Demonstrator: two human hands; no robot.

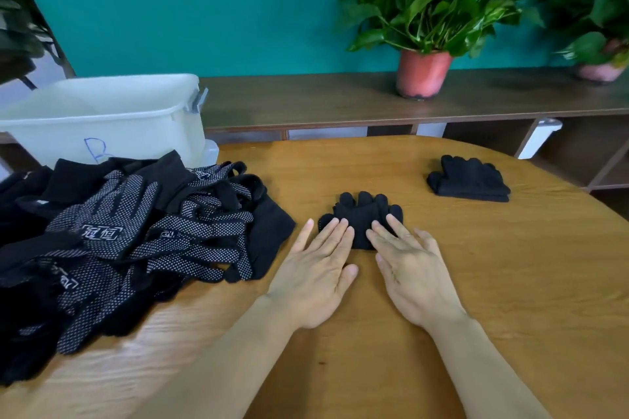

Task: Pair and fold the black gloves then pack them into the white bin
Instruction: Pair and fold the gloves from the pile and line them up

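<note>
Black knit, doubled over on itself, lies at the middle of the table (510, 282): this pair (362, 214) sits between the loose pile (136, 241) on the left and a second pair (471, 180), already folded, well apart on the right. The step in hand looks like pressing the fold flat. To do it well, I judge that both hands should bear down evenly and smooth outward from the crease, so the glove fingers stay lined up and the two layers match at their edges. Knit of this kind is springy, so a lightly pressed fold may open when lifted. A lift with the thumb below and the fingers above would keep the layers together on the way to the bin (102, 112), which stands at the far left behind the pile.

The left hand (316, 275) is spread flat, fingers (335, 231) straight and close together, their tips resting on the pair's near left part. The right hand (412, 272) mirrors it, straight fingers laid on the near right part. Neither hand grips anything; both only press. Whether the palms touch the wood I cannot tell.
</note>
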